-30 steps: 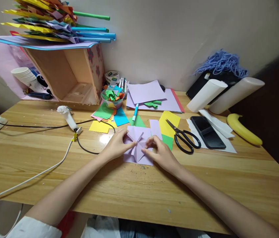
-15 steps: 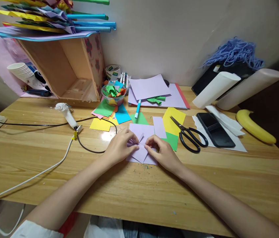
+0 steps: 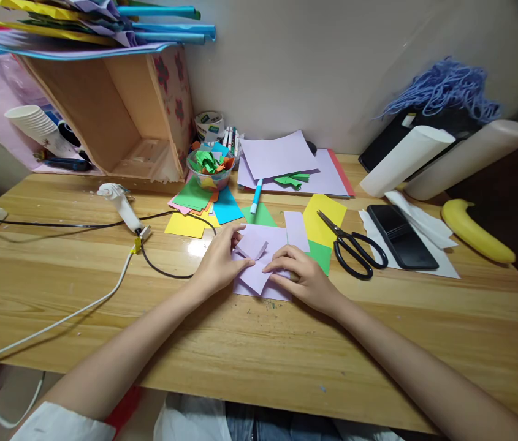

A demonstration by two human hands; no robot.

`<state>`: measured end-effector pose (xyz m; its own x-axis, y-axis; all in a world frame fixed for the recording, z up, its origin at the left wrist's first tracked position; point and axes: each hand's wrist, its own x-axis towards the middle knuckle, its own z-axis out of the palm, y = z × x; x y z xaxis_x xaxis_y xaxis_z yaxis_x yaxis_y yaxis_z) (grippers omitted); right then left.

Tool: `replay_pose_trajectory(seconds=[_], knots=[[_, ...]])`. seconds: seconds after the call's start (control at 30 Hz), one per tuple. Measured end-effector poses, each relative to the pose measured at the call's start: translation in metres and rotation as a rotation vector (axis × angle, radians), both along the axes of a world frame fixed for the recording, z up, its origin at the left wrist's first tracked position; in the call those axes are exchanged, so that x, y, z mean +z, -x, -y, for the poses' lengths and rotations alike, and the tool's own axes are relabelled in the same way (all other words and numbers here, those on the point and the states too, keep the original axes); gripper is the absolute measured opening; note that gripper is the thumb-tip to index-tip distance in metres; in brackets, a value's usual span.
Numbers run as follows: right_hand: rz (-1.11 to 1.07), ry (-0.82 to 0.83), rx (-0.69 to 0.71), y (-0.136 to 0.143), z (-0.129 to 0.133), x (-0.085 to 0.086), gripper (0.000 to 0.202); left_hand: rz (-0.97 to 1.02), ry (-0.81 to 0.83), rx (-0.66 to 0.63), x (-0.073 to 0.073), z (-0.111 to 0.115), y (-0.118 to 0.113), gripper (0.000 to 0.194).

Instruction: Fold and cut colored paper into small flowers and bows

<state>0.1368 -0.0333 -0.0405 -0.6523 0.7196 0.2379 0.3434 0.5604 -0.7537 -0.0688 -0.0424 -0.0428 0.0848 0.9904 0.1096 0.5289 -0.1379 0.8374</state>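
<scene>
A folded purple paper (image 3: 253, 245) lies over a flat purple sheet (image 3: 271, 233) on the wooden table. From the left, my left hand (image 3: 222, 254) holds the folded piece between thumb and fingers. My right hand (image 3: 302, 275) has its fingertips on the same piece from the right, thumb below the fingers. Parts of the paper edges are hidden under both hands. A purple strip (image 3: 296, 231) rests just behind my right hand. Black-handled scissors (image 3: 355, 245) lie farther right, their blades over yellow paper (image 3: 325, 217).
On the table (image 3: 222, 349), a glue gun (image 3: 123, 208) with cables lies left. Behind are a bowl of paper scraps (image 3: 210, 168), a blue marker (image 3: 256, 197) and an open box (image 3: 97, 116). A phone (image 3: 401, 237) and a banana (image 3: 477, 231) lie right.
The folded purple paper has turned, and its small folded flap now shows more openly. My left fingers have moved up along its left edge. The whole view has shifted slightly.
</scene>
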Motion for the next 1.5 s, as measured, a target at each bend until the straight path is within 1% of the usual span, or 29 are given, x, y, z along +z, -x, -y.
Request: replay_pose_trajectory(seconds=[0.07,0.17,0.2,0.3,0.37,0.47,0.57,0.67,0.73,0.83,0.9,0.97,1.03,1.1,1.17,1.27,1.33,1.43,1.5], knots=[[-0.016,-0.002,-0.051,0.002,0.001,0.000,0.012,0.074,0.027,-0.016,0.000,-0.001,0.000,0.055],[-0.049,-0.008,-0.135,0.005,0.002,0.001,0.010,0.110,0.077,-0.089,0.006,-0.002,-0.001,0.021],[-0.066,-0.009,-0.159,0.006,0.002,0.002,0.010,0.105,0.094,-0.104,0.009,-0.001,-0.001,0.017],[-0.124,0.000,-0.207,0.011,0.001,0.002,0.007,0.107,0.137,-0.108,0.020,0.001,-0.002,0.038],[-0.158,0.020,-0.223,0.015,-0.002,0.000,0.005,0.087,0.147,-0.124,0.024,0.003,-0.002,0.043],[-0.199,0.042,-0.248,0.020,-0.007,-0.003,0.004,-0.045,0.089,-0.123,0.023,0.004,-0.003,0.036],[-0.218,0.038,-0.264,0.022,-0.009,-0.006,0.003,-0.186,0.000,-0.103,0.016,0.004,-0.003,0.027],[-0.219,0.082,-0.284,0.023,-0.009,-0.009,0.006,-0.208,-0.030,-0.118,0.009,0.003,-0.003,0.012],[-0.251,0.127,-0.308,0.022,-0.008,-0.010,0.013,-0.192,-0.034,-0.138,0.007,0.003,-0.003,0.008],[-0.323,0.165,-0.340,0.021,-0.007,-0.011,0.024,-0.196,-0.074,-0.181,0.007,0.003,-0.004,0.008],[-0.335,0.164,-0.353,0.021,-0.007,-0.010,0.027,-0.217,-0.115,-0.217,0.007,0.004,-0.005,0.009],[-0.320,0.152,-0.365,0.020,-0.006,-0.009,0.024,-0.240,-0.147,-0.239,0.007,0.005,-0.007,0.007],[-0.302,0.138,-0.381,0.020,-0.005,-0.008,0.017,-0.273,-0.162,-0.230,0.005,0.006,-0.009,0.005],[-0.293,0.138,-0.394,0.020,-0.005,-0.008,0.013,-0.300,-0.166,-0.208,0.004,0.006,-0.012,0.014],[-0.299,0.156,-0.403,0.020,-0.006,-0.009,0.014,-0.296,-0.175,-0.205,0.003,0.007,-0.013,0.015],[-0.353,0.191,-0.451,0.018,-0.006,-0.009,0.021,-0.256,-0.201,-0.197,0.003,0.006,-0.013,0.006],[-0.381,0.203,-0.479,0.016,-0.006,-0.009,0.020,-0.231,-0.205,-0.175,0.004,0.004,-0.011,0.004],[-0.370,0.187,-0.463,0.015,-0.005,-0.007,0.015,-0.227,-0.196,-0.180,0.004,0.003,-0.008,0.005],[-0.351,0.142,-0.439,0.015,-0.005,-0.005,0.011,-0.249,-0.201,-0.198,0.004,0.003,-0.007,0.005]])
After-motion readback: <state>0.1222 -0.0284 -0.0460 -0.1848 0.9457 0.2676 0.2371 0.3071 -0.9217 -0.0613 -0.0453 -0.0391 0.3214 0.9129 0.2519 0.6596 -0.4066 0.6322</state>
